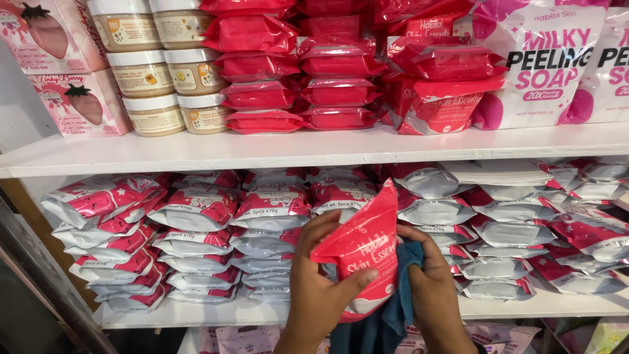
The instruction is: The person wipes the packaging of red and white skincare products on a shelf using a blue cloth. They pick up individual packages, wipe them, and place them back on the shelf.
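My left hand [321, 288] grips a red and white soft pouch [362, 252], thumb across its front and fingers behind its left edge. It is held upright in front of the middle shelf. My right hand [432, 295] holds a dark blue cloth [401, 295] pressed against the pouch's right side. The cloth hangs down below both hands.
The middle shelf [295, 151] tops rows of stacked silver and pink pouches [196, 216]. Above stand red flat packs [337, 92], cream jars [157, 85], pink boxes [82, 101] and large white and pink bags [544, 65]. A dark frame [39, 275] runs at the left.
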